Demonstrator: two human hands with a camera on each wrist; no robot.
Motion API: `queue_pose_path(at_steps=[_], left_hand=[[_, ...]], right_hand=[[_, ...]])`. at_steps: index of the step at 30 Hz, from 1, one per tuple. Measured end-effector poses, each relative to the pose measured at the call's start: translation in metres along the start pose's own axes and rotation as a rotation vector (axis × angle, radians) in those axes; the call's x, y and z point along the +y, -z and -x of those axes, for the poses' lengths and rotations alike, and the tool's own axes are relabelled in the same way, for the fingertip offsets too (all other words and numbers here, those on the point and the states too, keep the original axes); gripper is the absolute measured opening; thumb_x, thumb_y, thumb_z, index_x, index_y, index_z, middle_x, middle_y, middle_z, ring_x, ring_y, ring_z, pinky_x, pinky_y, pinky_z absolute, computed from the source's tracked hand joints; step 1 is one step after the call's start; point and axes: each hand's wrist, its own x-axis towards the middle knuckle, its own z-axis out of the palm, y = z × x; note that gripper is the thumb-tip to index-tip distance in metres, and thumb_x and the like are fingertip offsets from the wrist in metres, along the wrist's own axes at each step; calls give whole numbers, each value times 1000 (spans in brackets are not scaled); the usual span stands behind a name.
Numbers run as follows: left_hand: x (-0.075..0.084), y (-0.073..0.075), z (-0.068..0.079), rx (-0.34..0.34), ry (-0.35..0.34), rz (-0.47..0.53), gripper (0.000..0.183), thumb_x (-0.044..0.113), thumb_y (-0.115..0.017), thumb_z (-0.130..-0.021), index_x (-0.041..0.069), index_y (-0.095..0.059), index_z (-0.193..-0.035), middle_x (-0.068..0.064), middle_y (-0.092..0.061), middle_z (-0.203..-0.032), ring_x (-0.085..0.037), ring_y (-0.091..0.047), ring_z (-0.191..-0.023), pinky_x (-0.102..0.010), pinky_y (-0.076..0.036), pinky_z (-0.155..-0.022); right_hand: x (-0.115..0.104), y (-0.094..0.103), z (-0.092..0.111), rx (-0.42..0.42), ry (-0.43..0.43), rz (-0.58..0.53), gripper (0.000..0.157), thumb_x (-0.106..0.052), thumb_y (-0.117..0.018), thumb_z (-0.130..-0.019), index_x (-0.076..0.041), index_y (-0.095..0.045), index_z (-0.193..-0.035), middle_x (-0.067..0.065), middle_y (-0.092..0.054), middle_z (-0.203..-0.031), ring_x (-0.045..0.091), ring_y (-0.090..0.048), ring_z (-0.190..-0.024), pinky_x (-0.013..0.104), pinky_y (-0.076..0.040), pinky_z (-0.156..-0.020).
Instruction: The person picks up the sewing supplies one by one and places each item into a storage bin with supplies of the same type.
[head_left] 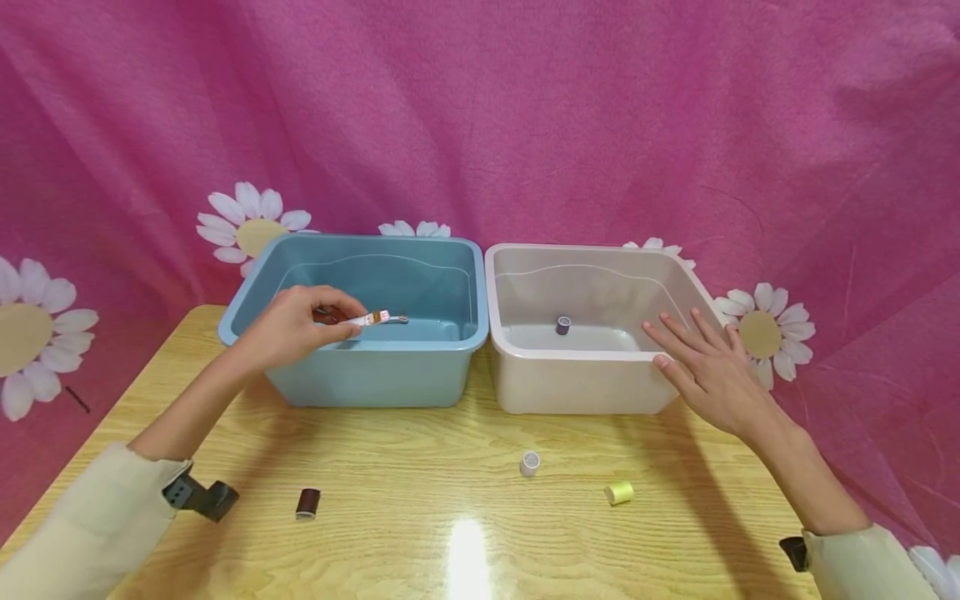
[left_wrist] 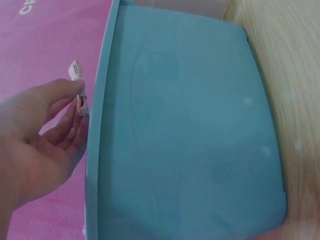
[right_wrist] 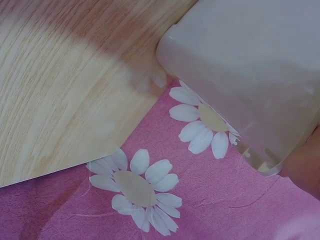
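Note:
Above the front of the blue bin (head_left: 375, 375), my left hand (head_left: 300, 323) pinches a small folded measuring tape (head_left: 367, 318) between thumb and fingers. In the left wrist view, the measuring tape (left_wrist: 79, 90) appears as a pale, looped bundle beside the bin's rim. My right hand (head_left: 708, 367) is spread at the right front corner of the beige bin (head_left: 585, 387), fingers straight over its rim; whether they touch it I cannot tell. Inside that bin lies a dark thread spool (head_left: 563, 325). Only a blurred bit of the right hand shows in the right wrist view.
On the wooden table (head_left: 397, 467) are a dark brown thread spool (head_left: 307, 503) at the left, a white spool (head_left: 529, 463) near the middle and a yellow spool (head_left: 619, 493) to the right. Behind the bins hangs a pink flowered cloth (head_left: 480, 125).

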Motion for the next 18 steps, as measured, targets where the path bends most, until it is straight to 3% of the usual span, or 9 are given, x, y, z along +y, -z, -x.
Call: queue_pose_path(at_steps=[18], left_hand=[[-14,-2,-24,-11,27,27,14,15,-68,-84,11,-69,-98,-2,-65,-85,-18,-58,-77,-32,-46,-65]], right_hand=[[-1,0,0,-1,4,-6,47,-35,-46,-96,-31,-36,-142,6,-32,-146,35,-11,-136,60,5,-101]])
